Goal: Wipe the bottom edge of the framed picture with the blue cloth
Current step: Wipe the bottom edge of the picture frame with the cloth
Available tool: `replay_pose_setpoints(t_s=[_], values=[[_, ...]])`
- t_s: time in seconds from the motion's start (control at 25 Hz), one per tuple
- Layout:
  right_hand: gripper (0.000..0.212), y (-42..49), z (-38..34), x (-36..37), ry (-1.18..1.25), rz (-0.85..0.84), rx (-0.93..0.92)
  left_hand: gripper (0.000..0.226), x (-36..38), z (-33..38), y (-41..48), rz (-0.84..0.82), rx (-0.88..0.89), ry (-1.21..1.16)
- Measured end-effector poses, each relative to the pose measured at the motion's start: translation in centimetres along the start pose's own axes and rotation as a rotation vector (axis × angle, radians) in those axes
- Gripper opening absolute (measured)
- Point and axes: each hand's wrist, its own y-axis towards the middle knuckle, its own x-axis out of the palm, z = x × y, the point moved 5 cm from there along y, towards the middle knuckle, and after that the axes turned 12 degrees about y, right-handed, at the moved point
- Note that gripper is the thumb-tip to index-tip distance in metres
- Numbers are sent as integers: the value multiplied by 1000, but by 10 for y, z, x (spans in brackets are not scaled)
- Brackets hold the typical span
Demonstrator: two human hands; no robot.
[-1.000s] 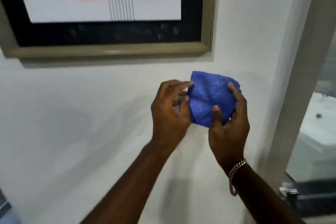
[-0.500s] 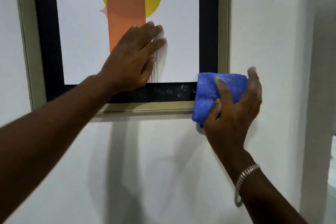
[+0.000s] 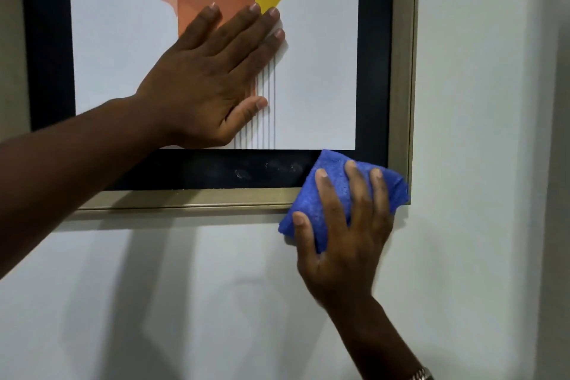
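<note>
The framed picture (image 3: 401, 71) hangs on a white wall, with a gold frame, a black mat and a print of yellow and orange shapes. My left hand (image 3: 212, 77) lies flat on the glass with its fingers spread, holding nothing. My right hand (image 3: 342, 231) presses the folded blue cloth (image 3: 308, 197) against the frame's bottom right corner. The cloth covers the gold bottom edge (image 3: 191, 199) there and part of the black mat. Pale smudges show on the black mat just left of the cloth.
White wall (image 3: 185, 302) fills the space below and to the right of the frame. A vertical wall corner (image 3: 555, 163) runs down the far right side.
Both hands left the cloth-folding pose below the frame. The left hand went flat onto the glass, and the right hand carried the cloth up onto the bottom right corner. The view moved closer.
</note>
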Motion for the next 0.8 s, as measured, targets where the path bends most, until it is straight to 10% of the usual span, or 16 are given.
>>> replay_pose_setpoints(t_s=[0.8], values=[[45, 2, -39, 35, 17, 125, 135, 80, 5, -12, -14, 62, 66, -30]])
